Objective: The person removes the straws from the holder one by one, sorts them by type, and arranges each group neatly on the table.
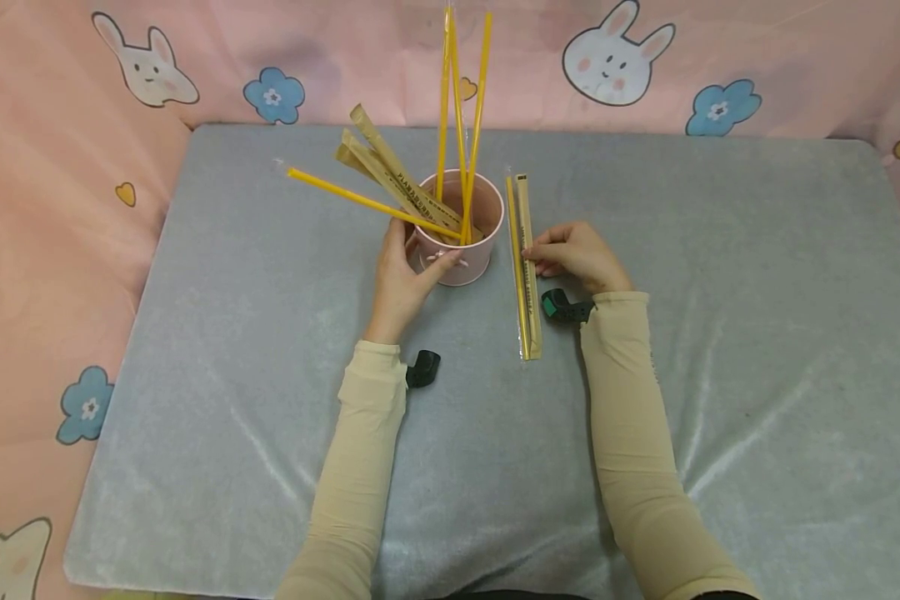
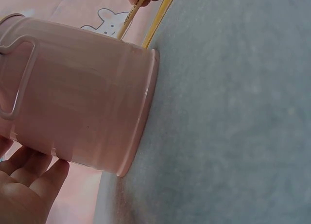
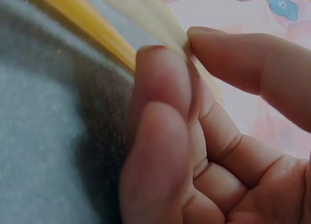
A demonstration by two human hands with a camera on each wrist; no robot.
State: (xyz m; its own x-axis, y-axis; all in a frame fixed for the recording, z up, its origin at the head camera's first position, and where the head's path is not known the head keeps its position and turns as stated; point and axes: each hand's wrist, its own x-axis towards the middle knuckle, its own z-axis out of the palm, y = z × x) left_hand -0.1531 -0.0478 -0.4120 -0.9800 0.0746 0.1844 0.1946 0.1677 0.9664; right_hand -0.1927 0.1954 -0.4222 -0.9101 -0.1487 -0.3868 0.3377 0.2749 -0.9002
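A pink metal bucket (image 1: 471, 271) stands upright on the table, with my left hand (image 1: 397, 292) gripping its near left side, thumb across the front. Yellow straws (image 1: 482, 83) in clear wrappers rise from it, and another yellow straw (image 1: 345, 195) leans out to the left beside several brown paper-wrapped straws (image 1: 375, 137). Right of the bucket, my right hand (image 1: 581, 254) pinches a paper-wrapped straw (image 1: 534, 321) between thumb and fingers. Close along its left side lies a yellow straw (image 1: 513, 225) in clear film. In the right wrist view, the pinched paper wrapper (image 3: 150, 15) is blurred.
Grey plush cloth (image 1: 757, 333) covers the table. A pink backdrop (image 1: 390, 50) with rabbits and flowers rises behind and at the left. Black wrist cameras (image 1: 424, 369) sit at both cuffs, the right one (image 1: 558, 306) close to the paper-wrapped straw.
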